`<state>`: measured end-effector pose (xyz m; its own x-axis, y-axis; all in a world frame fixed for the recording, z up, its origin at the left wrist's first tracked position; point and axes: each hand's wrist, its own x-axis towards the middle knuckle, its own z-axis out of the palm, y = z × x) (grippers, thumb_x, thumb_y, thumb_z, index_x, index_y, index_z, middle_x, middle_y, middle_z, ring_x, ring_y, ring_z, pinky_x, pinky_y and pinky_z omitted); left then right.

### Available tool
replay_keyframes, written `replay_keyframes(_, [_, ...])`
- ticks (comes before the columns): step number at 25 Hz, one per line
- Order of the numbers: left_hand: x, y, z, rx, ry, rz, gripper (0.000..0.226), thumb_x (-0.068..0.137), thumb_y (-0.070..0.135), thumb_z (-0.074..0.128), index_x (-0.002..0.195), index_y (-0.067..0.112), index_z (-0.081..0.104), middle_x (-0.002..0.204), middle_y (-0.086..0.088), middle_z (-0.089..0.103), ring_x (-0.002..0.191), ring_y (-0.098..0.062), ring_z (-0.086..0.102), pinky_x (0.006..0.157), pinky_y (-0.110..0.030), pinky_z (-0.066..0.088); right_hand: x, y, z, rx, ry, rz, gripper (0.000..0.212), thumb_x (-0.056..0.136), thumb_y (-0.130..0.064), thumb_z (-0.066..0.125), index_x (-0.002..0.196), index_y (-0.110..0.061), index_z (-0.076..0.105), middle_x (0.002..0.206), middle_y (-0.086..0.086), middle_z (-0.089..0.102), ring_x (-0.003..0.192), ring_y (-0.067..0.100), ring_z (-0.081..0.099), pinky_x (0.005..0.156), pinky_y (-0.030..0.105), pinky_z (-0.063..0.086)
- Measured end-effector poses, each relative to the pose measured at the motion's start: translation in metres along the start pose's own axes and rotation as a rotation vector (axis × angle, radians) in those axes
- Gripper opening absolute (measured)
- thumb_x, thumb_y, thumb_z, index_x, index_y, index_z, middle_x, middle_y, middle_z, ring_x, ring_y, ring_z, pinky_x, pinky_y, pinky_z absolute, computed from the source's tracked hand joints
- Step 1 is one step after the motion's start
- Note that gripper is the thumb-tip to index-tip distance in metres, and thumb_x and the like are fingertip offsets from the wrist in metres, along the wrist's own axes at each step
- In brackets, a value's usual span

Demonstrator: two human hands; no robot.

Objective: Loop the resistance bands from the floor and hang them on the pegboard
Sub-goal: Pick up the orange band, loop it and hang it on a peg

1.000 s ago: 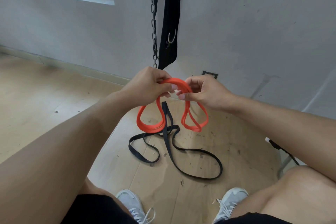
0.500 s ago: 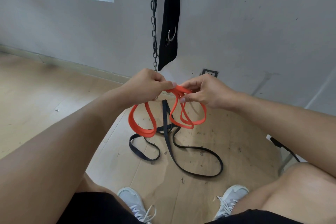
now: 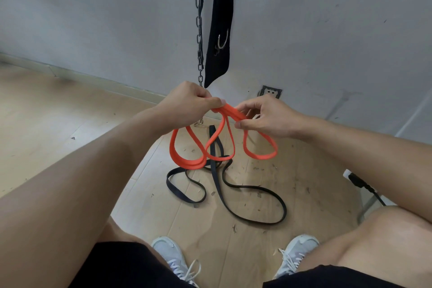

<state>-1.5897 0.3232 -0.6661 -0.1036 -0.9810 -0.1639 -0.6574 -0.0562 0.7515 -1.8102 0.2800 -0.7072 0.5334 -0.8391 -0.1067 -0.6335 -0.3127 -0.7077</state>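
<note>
Step in hand: coiling the orange resistance band (image 3: pixel 198 159) into compact loops. The left hand (image 3: pixel 187 106) grips the gathered strands at the top of the bundle, fingers curled round them; the right hand (image 3: pixel 264 119) pinches the same bundle just beside it, thumb and fingertips closed on the strands. Three loops hang below the hands, clear of the floor (image 3: pixel 58 124).

The black resistance band (image 3: pixel 233 194) lies untouched on the floor in loose curves, directly under the orange loops — it is not yet looped.

Judged next move: gather the hanging loops into one even coil, secure it in one hand, then raise it toward the hanging point. The pegboard is not in view; a chain (image 3: pixel 199 30) and a black strap (image 3: pixel 221 18) hang on the wall above.

Containers: none visible — no bin, box or tray appears in this view
</note>
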Motion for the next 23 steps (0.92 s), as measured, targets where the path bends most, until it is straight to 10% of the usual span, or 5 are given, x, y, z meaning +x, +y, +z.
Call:
replay_keyframes(11, [0.003, -0.005, 0.006, -0.017, -0.047, 0.02, 0.038, 0.094, 0.049, 0.065, 0.067, 0.023, 0.069, 0.066, -0.007, 0.052, 0.063, -0.022, 0.046, 0.063, -0.036, 0.042, 0.001, -0.018, 0.018, 0.125, 0.07, -0.059, 0.027, 0.089, -0.034, 0.081, 0.115, -0.035, 0.074, 0.109, -0.014, 0.078, 0.106, 0.0, 0.07, 0.096, 0.02, 0.051])
replay_keyframes(23, [0.005, -0.012, -0.009, 0.072, 0.052, 0.183, 0.008, 0.087, 0.032, 0.079, 0.089, 0.027, 0.073, 0.076, 0.002, 0.077, 0.074, -0.016, 0.075, 0.074, -0.04, 0.062, 0.002, -0.019, -0.001, 0.273, 0.069, -0.001, 0.02, 0.09, -0.02, 0.078, 0.11, -0.018, 0.076, 0.096, 0.003, 0.082, 0.089, 0.017, 0.08, 0.092, 0.039, 0.064])
